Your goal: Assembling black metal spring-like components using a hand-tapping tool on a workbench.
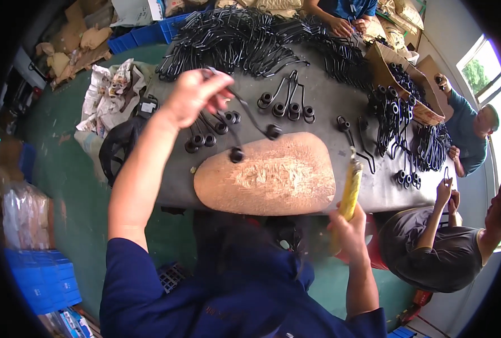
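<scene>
1. Counter (388,194), grey, spreading beyond the wooden board (309,188) and out to its right.
2. Heap of black bent rods (233,42), tangled, on the counter well beyond the board.
3. The board itself, landmark for these notes: rounded outline, lying at the near edge of the counter, surface rough and splintered in the middle.
4. Cardboard box (430,116), full of small black parts, beyond the board and to its right.
5. Left hand (198,97): raised over the area beyond the board's left end, fingers pinched on a black rod (246,107), its ring end near the far edge. Second ringed rod just left of it, ring over the board; cannot tell if gripped too.
6. Right hand (349,226): just off the board's near right corner, wrapped round a yellow-handled tool (352,188), slightly blurred.
7. Ringed rods (292,107), small cluster, beyond the board.
</scene>
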`<state>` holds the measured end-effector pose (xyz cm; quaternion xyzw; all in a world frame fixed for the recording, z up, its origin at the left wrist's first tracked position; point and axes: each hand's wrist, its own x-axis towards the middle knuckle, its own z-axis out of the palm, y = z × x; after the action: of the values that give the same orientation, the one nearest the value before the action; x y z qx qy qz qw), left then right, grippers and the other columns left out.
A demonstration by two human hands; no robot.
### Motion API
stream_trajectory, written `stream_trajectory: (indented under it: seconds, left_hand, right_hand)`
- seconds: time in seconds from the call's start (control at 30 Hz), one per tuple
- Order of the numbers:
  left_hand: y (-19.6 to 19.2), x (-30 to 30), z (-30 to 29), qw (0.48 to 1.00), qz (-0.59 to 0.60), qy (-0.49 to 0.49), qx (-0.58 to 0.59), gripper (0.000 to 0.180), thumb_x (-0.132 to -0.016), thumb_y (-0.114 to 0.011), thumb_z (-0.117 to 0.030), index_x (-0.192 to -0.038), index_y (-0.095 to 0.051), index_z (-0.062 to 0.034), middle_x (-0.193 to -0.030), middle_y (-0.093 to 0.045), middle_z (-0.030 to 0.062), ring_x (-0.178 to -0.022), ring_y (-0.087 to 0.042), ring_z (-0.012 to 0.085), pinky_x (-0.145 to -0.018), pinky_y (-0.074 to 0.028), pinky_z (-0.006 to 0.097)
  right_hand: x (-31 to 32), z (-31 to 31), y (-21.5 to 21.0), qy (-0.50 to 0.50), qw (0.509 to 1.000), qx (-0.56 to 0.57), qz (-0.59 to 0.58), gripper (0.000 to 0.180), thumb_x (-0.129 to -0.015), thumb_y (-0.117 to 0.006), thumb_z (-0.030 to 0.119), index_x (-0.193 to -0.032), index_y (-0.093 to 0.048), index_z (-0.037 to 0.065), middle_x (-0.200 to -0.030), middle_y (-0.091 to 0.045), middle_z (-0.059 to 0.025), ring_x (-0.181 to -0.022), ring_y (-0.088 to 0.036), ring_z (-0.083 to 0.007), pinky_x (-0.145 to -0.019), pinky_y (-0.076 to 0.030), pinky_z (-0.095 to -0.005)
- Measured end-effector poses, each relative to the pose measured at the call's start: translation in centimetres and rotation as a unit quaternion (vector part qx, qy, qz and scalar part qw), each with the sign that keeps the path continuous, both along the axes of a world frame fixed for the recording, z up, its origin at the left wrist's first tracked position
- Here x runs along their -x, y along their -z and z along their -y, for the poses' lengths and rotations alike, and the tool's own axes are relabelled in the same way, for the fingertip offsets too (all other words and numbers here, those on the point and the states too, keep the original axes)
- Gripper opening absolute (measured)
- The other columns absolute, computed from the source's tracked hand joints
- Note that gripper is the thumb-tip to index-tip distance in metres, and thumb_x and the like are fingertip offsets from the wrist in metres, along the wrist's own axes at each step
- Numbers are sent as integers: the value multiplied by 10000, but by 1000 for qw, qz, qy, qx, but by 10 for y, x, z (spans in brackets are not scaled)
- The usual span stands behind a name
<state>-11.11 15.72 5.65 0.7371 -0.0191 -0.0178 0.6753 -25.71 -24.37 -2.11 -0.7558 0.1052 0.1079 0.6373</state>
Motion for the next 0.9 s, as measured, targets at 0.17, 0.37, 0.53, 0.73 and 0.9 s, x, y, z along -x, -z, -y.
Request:
stream_trajectory:
  seconds: [0.17, 0.37, 0.53, 0.73, 0.9]
  left_hand:
    - [59, -45, -105, 980, -170, -94, -33, 203, -929, -635, -305, -916, -654, -104, -748, -631, -21, -544, -508, 46, -451, -355, 178]
    - [67, -84, -90, 787, -12, -214, -579, 363, -738, -739, -222, -1002, -637, 6, -861, -684, 145, -832, -661, 240, -781, -526, 351]
    - [53, -140, 61, 903, 79, -110, -408, 503, -740, -724, -312, -1129, -630, -8, -997, -695, 189, -938, -681, 294, -828, -540, 380]
    - [64, -174, 160, 827, -50, -39, -559, 491, -709, -649, -262, -1107, -569, 13, -1093, -657, 249, -1037, -647, 352, -894, -525, 424]
    - [32, -121, 148, 882, 67, -117, -452, 717, -668, -723, -251, -1232, -416, 67, -939, -654, 197, -895, -665, 319, -793, -545, 397]
  right_hand:
    - [-27, 26, 18, 91, 986, -115, -76, 180, -860, -629, 130, -951, -518, 20, -681, -551, -69, -493, -573, -180, -478, -482, -292]
    - [-31, 40, 29, 49, 986, -143, -74, 164, -864, -584, 160, -947, -523, 32, -656, -548, -83, -479, -574, -211, -452, -466, -324]
    - [-39, 48, 28, 53, 975, -185, -111, 175, -870, -587, 165, -956, -524, 27, -675, -566, -99, -497, -593, -236, -462, -485, -341]
    - [-40, 46, 23, 53, 969, -202, -129, 186, -872, -604, 177, -948, -529, 25, -692, -575, -102, -504, -596, -232, -475, -494, -340]
    - [-41, 47, 20, 57, 970, -204, -121, 176, -873, -606, 182, -916, -538, 26, -690, -576, -93, -505, -592, -214, -485, -493, -325]
